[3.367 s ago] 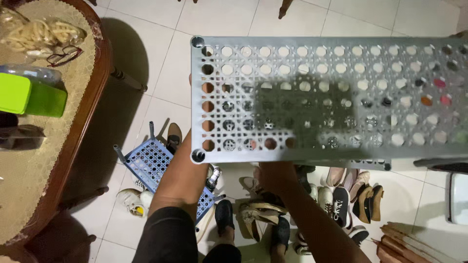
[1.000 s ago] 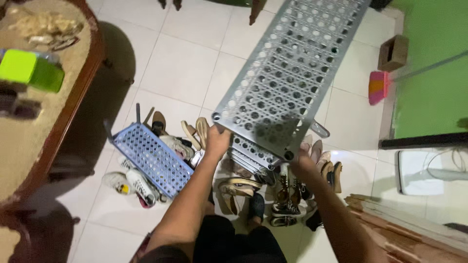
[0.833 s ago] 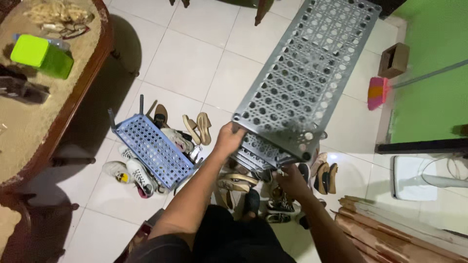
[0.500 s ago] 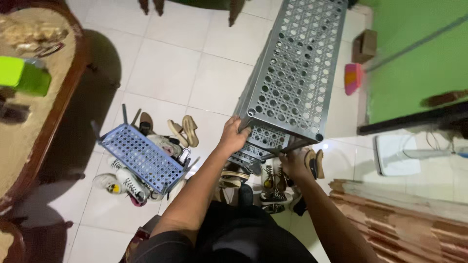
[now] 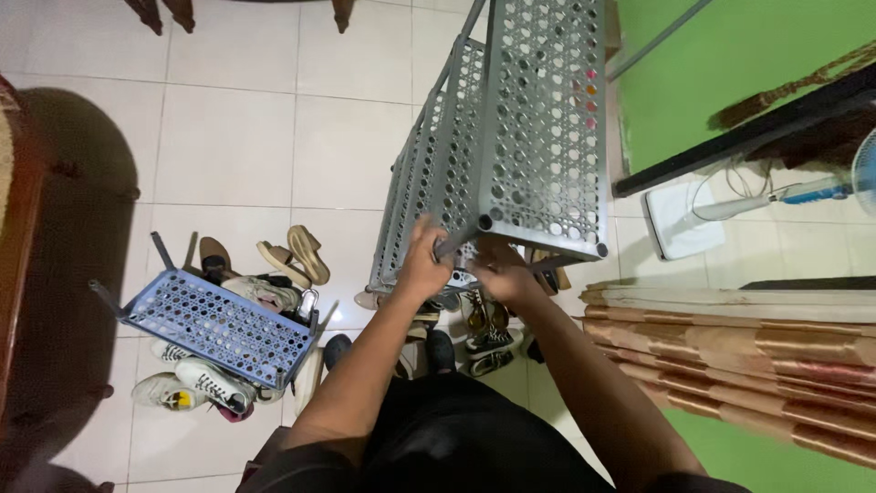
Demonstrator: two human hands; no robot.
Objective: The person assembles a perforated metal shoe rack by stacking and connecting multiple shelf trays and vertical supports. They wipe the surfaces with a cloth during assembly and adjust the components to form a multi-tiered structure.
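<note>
A grey perforated plastic shoe rack (image 5: 538, 119) with stacked tiers stands upright on the white tiled floor in front of me. My left hand (image 5: 424, 265) grips the near lower edge of the rack next to a corner post. Close beside it, my right hand (image 5: 497, 272) holds the rack's frame under the top shelf's near corner. Several shoes (image 5: 484, 333) lie on the floor under and in front of the rack, partly hidden by my arms.
A blue perforated shelf panel (image 5: 219, 324) lies tilted on a pile of sandals and sneakers (image 5: 196, 388) at the left. A dark wooden table edge (image 5: 18, 265) is far left. A striped curtain (image 5: 730, 351), a white fan base (image 5: 680, 219) and green wall are at the right.
The grey rack has swung from flat in front of me to upright and to the right. Both hands have shifted to its near lower edge, closer together.
</note>
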